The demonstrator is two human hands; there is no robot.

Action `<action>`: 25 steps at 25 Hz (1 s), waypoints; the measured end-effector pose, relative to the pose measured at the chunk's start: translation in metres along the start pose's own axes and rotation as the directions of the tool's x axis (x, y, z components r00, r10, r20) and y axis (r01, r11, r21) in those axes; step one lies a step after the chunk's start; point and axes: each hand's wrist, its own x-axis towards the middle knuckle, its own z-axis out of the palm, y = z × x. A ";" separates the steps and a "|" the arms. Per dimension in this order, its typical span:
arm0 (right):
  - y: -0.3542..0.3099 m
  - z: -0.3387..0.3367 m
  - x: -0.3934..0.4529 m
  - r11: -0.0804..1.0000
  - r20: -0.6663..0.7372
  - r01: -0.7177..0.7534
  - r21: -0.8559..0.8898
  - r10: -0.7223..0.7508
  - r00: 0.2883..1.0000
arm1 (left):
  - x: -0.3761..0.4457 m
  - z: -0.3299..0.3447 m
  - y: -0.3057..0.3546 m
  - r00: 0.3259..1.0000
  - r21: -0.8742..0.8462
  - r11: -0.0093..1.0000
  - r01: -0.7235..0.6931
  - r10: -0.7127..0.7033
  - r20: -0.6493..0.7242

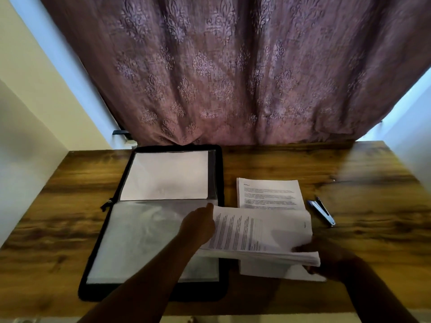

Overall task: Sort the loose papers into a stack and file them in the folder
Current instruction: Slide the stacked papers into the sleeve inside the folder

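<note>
A black zip folder [154, 292] lies open on the wooden table [70, 206], with a white sheet [165, 176] in its upper clear sleeve. I hold a thick stack of printed papers [261, 231] lifted above the table, just right of the folder. My left hand [198, 227] grips the stack's left edge with the thumb on top. My right hand [326, 259] grips its right near corner. More printed sheets [270, 192] lie flat on the table under and behind the stack.
A pen and a blue-white stapler-like tool [323, 212] lie to the right of the papers. A purple patterned curtain [233, 78] hangs behind the table's far edge. The table's near edge runs along the bottom of the view.
</note>
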 end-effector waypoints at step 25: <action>-0.027 0.013 0.050 0.931 -0.267 0.365 -0.010 -0.354 0.896 | -0.095 0.034 -0.021 0.990 0.054 0.993 0.103 -0.107 0.087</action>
